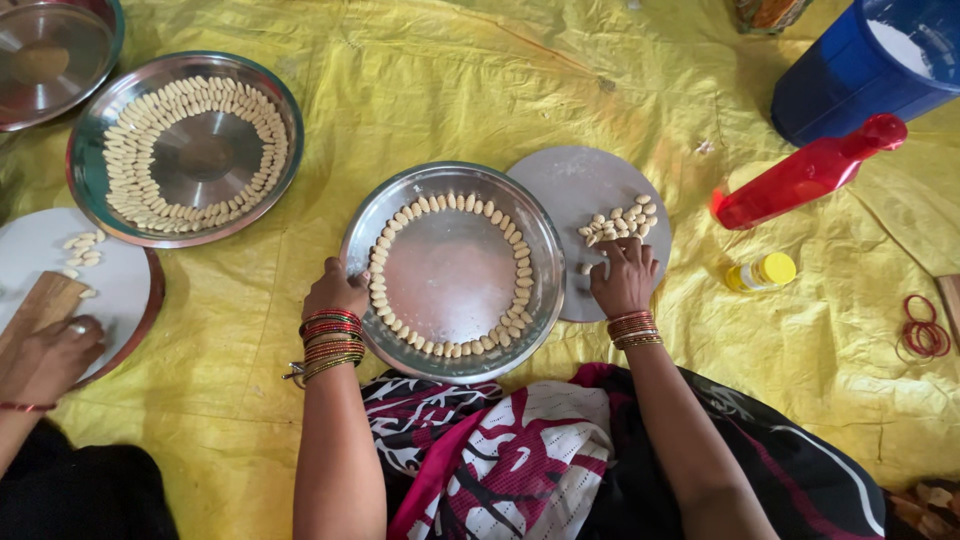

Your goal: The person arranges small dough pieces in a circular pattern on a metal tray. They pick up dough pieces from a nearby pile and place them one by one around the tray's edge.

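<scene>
**Ring of dough pieces fills steel plate**

At centre frame, a round steel plate (pixel 452 272) carries a ring of small pale dough pieces (pixel 519 262) along its rim. The left hand (pixel 335 290) grips the plate's left edge, fingers curled. The right hand (pixel 623 278) rests on a grey round board (pixel 570 185), fingertips pressed together on a loose heap of pieces (pixel 620 222); whether they pinch one is unclear. Upper left, a second filled plate (pixel 185 147); upper right, a red bottle (pixel 808 172). Another person's hand (pixel 50 350) appears lower left.
</scene>
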